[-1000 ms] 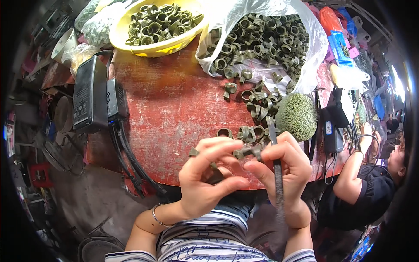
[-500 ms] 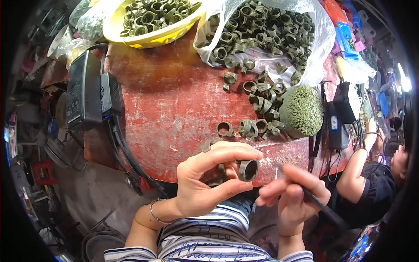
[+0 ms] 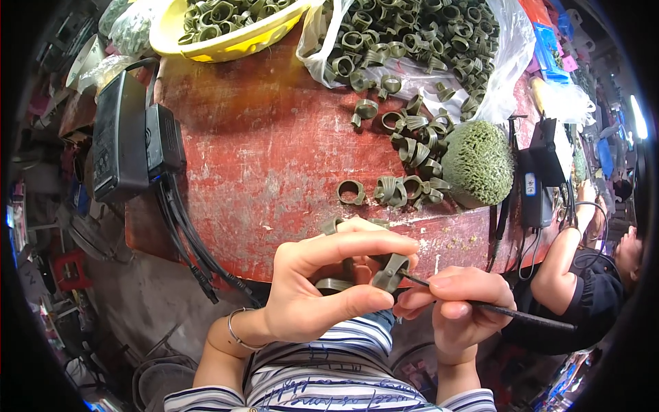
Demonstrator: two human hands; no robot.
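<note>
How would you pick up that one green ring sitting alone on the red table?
The lone green ring lies apart from the cluster, left of it, its band standing up around an open hole. I would probably pinch that band from above, one finger in the hole, one outside. The left side is bare red table, so coming from there avoids bumping the other rings.

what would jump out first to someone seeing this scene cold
First, the two hands at the lower middle: the left hand pinches an olive-green ring part between thumb and forefinger, while the right hand pokes a thin dark tool into it. Behind them, on the worn red table, more of these rings spill from a clear plastic bag at top right and fill a yellow bowl at top left.
</note>
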